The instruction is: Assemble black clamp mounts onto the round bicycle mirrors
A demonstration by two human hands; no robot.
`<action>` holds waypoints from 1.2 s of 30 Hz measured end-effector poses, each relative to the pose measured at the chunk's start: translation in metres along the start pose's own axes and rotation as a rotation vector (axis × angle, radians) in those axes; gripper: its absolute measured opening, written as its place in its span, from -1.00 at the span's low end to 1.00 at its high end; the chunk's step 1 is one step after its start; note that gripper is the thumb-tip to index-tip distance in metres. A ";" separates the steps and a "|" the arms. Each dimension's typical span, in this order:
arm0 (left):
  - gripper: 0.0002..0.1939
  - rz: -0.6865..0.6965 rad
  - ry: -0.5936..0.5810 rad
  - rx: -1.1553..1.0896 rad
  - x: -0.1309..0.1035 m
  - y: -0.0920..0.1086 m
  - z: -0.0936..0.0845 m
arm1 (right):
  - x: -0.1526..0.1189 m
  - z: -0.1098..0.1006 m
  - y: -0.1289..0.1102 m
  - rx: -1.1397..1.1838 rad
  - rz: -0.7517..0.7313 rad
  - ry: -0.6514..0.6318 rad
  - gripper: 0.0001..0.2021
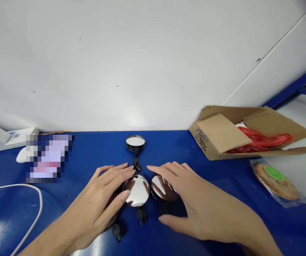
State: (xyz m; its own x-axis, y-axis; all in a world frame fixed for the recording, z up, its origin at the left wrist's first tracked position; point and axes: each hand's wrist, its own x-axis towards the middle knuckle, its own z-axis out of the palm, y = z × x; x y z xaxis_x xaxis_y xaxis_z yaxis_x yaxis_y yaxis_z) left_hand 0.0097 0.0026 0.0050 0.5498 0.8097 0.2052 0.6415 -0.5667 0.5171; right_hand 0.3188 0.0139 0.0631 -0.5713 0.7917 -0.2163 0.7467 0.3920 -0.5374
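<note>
Several small round mirrors with black clamp mounts lie on the blue table. My left hand (pixel 99 199), fingers stretched out, covers most of the left mirror (pixel 112 224); its thumb and fingertips reach the rim of the middle mirror (pixel 137 192). Over the right mirror (pixel 161 186) spreads my right hand (pixel 195 199), thumb apart near that mirror's shadowed mount. Whether this hand presses on the mirror I cannot tell. Farther back, close to the wall, a mirror (pixel 135 142) rests with its mount toward me.
An opened cardboard box (pixel 216 135) with a red plastic bag (pixel 259 138) stands at right, a wrapped round pastry (pixel 278 179) before it. At left are a pixelated phone-like object (pixel 50 156), a white mouse-like object (pixel 22 155), a power strip (pixel 14 138) and a white cable (pixel 40 202).
</note>
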 end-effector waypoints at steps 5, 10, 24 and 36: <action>-0.52 0.004 0.077 -0.017 -0.003 -0.005 0.004 | 0.004 -0.002 0.003 -0.018 0.013 0.108 -0.31; -0.54 0.000 0.077 -0.012 -0.006 -0.005 0.006 | 0.027 0.007 0.016 0.016 -0.019 0.386 -0.69; -0.54 -0.002 0.063 -0.009 -0.007 -0.003 0.005 | 0.109 0.008 0.000 -0.418 -0.255 0.368 -0.79; -0.63 -0.261 0.324 0.105 -0.003 -0.021 -0.005 | 0.116 0.010 0.006 -0.238 -0.245 0.389 -0.81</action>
State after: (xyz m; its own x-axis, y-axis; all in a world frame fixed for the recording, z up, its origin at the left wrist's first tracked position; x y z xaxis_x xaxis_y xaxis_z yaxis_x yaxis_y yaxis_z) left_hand -0.0075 0.0129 -0.0025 0.1761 0.9245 0.3382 0.7968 -0.3356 0.5025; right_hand 0.2541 0.1032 0.0262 -0.6035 0.7615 0.2363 0.6898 0.6473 -0.3243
